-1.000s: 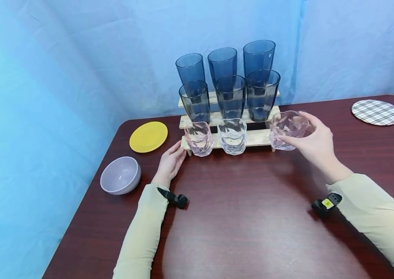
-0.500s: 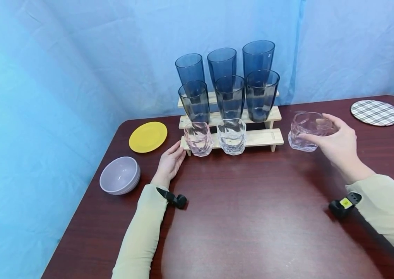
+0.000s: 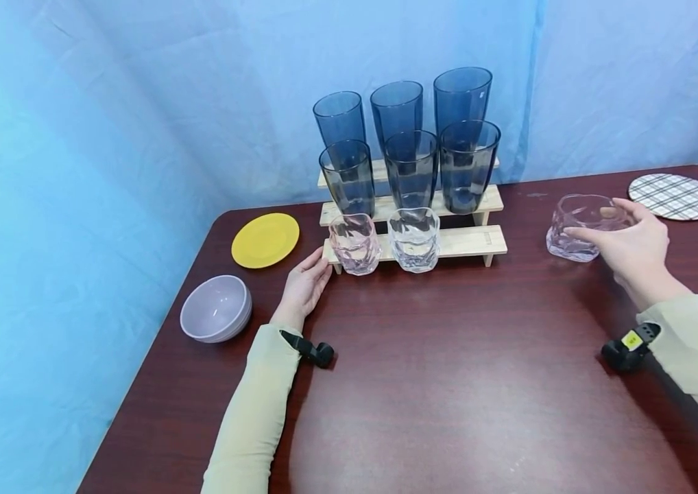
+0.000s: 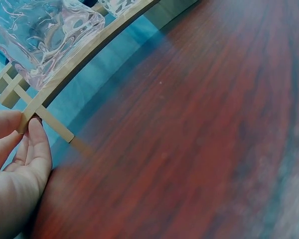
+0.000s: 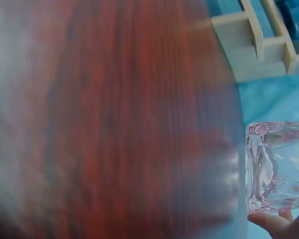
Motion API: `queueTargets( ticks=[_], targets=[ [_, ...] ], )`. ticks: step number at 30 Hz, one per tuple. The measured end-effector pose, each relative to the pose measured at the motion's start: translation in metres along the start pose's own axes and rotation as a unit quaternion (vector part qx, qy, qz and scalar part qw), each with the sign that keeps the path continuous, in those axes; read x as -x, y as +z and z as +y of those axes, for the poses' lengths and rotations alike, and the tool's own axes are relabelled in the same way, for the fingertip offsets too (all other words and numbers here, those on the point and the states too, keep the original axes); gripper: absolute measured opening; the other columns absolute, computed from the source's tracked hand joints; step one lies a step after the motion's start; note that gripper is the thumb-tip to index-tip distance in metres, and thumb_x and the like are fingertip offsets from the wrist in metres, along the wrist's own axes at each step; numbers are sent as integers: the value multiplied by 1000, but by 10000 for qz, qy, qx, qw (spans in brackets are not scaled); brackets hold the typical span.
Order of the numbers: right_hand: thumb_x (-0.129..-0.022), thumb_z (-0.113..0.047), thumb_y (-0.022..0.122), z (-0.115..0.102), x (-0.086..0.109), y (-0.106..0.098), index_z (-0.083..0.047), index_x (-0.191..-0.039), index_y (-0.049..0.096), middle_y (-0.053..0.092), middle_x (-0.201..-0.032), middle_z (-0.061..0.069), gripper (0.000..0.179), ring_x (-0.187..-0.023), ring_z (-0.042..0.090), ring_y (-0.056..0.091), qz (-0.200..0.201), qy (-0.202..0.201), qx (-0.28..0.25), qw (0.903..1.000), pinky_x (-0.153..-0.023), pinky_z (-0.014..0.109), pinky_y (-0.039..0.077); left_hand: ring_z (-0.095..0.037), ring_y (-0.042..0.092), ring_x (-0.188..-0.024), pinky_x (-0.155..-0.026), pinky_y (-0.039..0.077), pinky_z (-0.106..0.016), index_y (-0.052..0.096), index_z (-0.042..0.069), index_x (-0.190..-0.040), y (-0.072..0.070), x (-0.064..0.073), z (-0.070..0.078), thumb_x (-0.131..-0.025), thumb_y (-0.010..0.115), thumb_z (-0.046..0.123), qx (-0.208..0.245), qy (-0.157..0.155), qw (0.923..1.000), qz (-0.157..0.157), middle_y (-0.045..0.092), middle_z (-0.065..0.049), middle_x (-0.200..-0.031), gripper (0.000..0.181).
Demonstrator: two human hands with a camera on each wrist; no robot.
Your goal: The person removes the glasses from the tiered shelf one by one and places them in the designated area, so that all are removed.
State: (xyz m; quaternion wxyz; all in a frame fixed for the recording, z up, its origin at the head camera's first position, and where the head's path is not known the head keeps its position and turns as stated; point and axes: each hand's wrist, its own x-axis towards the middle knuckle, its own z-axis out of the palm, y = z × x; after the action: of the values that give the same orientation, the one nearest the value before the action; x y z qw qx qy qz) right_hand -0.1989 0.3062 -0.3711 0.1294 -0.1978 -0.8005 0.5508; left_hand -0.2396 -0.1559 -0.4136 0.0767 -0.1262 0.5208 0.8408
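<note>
My right hand (image 3: 635, 250) grips a clear, faintly pink glass tumbler (image 3: 577, 230) between thumb and fingers, to the right of a three-step wooden rack (image 3: 472, 241). In the right wrist view the same tumbler (image 5: 276, 167) shows at the right edge, with the thumb at its side. At the rack's lower left corner my left hand (image 3: 304, 288) pinches the end of the front step, thumb above and fingers below, as the left wrist view shows. A pink tumbler (image 3: 355, 247) and a clear tumbler (image 3: 414, 241) stand on that front step.
Several tall blue-grey glasses (image 3: 411, 171) stand on the two upper steps. Left of the rack lie a yellow plate (image 3: 265, 240) and a lilac bowl (image 3: 216, 309). A round checked mat (image 3: 675, 196) lies at the back right of the dark wooden table (image 3: 423, 384).
My right hand has lifted the pinkish tumbler off the right end of the front step and carried it rightward. The left hand stays at the rack's corner.
</note>
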Motion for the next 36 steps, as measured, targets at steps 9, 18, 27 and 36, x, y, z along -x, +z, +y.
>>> queueTargets(
  ticks=[9,18,27,36],
  targets=[
    [-70,-41,81,2,-13,-8,-28,-149,28,44,-97,-32,96,-114,-2,39,-81,467,477,9977,-94,8,40,-7,56,-95,-79,49,-13,40,5,-144,2,0,0,-97,46,-2,0,-13,10000,32,40,-13,-147,47],
    [-71,-44,79,3,-21,-13,-32,-150,23,46,-114,-27,98,-131,3,31,-158,544,537,9969,-112,29,31,-9,54,-101,-79,49,-13,39,5,-144,3,0,1,-97,46,-1,-11,-18,10000,15,39,-12,-148,48],
    [-73,-49,76,6,-27,-13,-26,-152,18,39,-145,-6,100,-136,14,30,-210,329,986,9944,-113,35,30,-8,54,-102,-81,49,-13,39,6,-144,0,2,2,-97,46,-1,-75,-35,9999,64,39,-11,-148,48],
    [-79,-50,70,6,-33,-20,-10,-153,14,20,-154,23,101,-134,41,26,-282,-13,1553,9875,-111,54,27,-8,55,-98,-80,49,-13,38,4,-145,1,2,1,-97,45,-2,-30,0,10000,-9,38,-13,-148,48]
  ],
)
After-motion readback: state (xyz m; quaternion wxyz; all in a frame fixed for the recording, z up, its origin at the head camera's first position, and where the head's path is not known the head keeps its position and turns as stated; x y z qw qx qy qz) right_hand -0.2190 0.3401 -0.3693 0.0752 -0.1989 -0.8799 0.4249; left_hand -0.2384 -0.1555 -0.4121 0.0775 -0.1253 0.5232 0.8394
